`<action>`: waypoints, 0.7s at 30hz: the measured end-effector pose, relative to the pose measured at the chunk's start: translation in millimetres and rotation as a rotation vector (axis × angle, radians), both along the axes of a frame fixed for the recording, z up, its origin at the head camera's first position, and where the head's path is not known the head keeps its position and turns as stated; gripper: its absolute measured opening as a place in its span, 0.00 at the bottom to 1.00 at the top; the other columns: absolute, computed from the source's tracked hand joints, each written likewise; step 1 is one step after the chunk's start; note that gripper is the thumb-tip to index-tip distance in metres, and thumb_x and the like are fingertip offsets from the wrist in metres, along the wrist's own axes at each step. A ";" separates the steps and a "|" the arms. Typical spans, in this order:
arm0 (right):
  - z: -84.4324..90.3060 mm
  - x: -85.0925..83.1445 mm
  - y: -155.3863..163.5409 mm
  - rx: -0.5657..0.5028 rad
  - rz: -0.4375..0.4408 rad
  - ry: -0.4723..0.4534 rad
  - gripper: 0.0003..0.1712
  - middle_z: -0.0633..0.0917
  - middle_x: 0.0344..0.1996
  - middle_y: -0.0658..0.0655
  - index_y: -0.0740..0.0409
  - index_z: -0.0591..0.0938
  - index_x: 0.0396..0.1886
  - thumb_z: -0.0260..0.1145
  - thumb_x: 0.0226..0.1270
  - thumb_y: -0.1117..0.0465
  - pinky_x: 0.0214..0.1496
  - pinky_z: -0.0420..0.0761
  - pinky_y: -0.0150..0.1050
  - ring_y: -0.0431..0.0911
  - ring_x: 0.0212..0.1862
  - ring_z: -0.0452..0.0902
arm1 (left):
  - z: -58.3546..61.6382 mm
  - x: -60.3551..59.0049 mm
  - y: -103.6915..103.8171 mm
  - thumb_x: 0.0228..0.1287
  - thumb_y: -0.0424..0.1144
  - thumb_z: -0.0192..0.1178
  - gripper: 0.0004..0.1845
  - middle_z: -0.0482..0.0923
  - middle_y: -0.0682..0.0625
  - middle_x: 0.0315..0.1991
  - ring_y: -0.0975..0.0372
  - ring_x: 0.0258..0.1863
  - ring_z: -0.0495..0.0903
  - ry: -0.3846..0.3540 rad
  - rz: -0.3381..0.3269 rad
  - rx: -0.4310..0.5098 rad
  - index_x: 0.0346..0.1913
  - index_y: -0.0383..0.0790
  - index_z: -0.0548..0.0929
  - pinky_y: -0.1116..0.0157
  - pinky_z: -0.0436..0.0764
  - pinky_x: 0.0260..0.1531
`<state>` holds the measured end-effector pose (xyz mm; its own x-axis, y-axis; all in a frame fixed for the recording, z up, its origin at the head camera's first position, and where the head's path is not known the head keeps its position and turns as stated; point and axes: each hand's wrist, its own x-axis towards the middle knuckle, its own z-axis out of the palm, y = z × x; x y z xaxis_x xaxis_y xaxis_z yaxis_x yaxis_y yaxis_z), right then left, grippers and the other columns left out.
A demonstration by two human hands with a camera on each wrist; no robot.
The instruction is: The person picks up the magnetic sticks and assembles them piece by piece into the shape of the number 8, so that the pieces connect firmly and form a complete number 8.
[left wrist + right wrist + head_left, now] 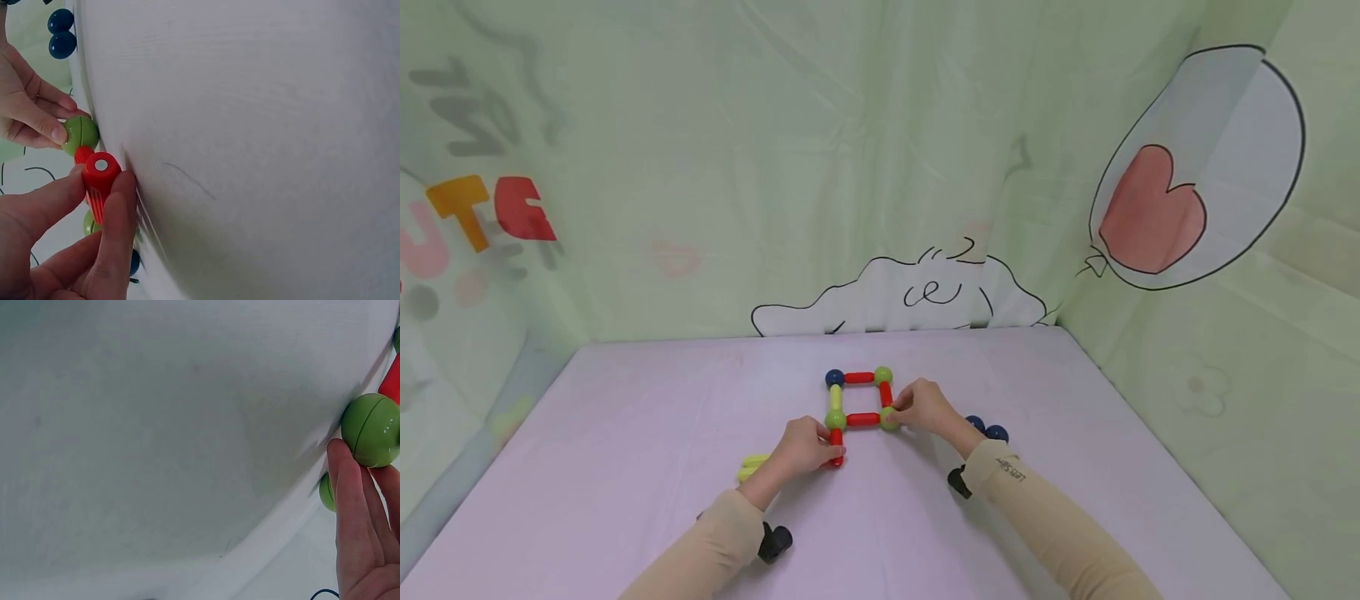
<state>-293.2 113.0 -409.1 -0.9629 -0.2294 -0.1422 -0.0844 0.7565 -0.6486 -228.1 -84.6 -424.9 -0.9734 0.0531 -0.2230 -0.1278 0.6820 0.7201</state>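
Note:
A square of rods and balls lies on the table, with a dark blue ball point(835, 379) and a green ball point(883, 376) at its far corners. Between thumb and fingers, my left hand point(801, 447) pinches a red rod point(102, 178) that extends toward me from the near left green ball point(836, 419). Its free end shows a round metallic tip in the left wrist view. My right hand point(927, 407) holds the near right green ball point(370, 430) with its fingertips. A red rod point(862, 419) joins these two near balls; a yellow rod point(836, 397) forms the left side.
Yellow rods point(751, 463) lie left of my left hand, partly hidden by it. Two dark blue balls point(997, 433) sit beyond my right wrist. Black wrist gear point(777, 543) hangs at each cuff. A printed cloth wall point(700, 167) rises behind the table point(647, 417).

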 end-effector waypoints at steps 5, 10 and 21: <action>-1.2 0.7 1.8 0.006 0.000 -0.005 0.10 0.77 0.20 0.51 0.58 0.81 0.24 0.70 0.41 0.59 0.25 0.73 0.31 0.43 0.23 0.70 | 1.1 -0.3 1.3 0.46 0.42 0.63 0.17 0.72 0.49 0.19 0.62 0.18 0.70 -0.007 -0.012 -0.009 0.35 0.32 0.75 0.70 0.71 0.20; -0.7 2.4 1.2 0.002 -0.001 -0.002 0.10 0.77 0.20 0.51 0.59 0.81 0.24 0.70 0.41 0.59 0.25 0.73 0.31 0.43 0.23 0.70 | 1.7 -1.2 0.8 0.46 0.41 0.64 0.17 0.72 0.49 0.18 0.63 0.17 0.71 -0.004 -0.024 -0.014 0.34 0.31 0.76 0.70 0.72 0.20; -1.6 -5.5 11.5 -0.029 0.091 -0.050 0.12 0.79 0.26 0.51 0.58 0.82 0.31 0.68 0.45 0.57 0.28 0.74 0.32 0.43 0.27 0.72 | 3.7 -1.0 -1.0 0.46 0.41 0.63 0.15 0.73 0.50 0.17 0.63 0.17 0.71 0.005 -0.028 -0.009 0.33 0.32 0.78 0.70 0.71 0.19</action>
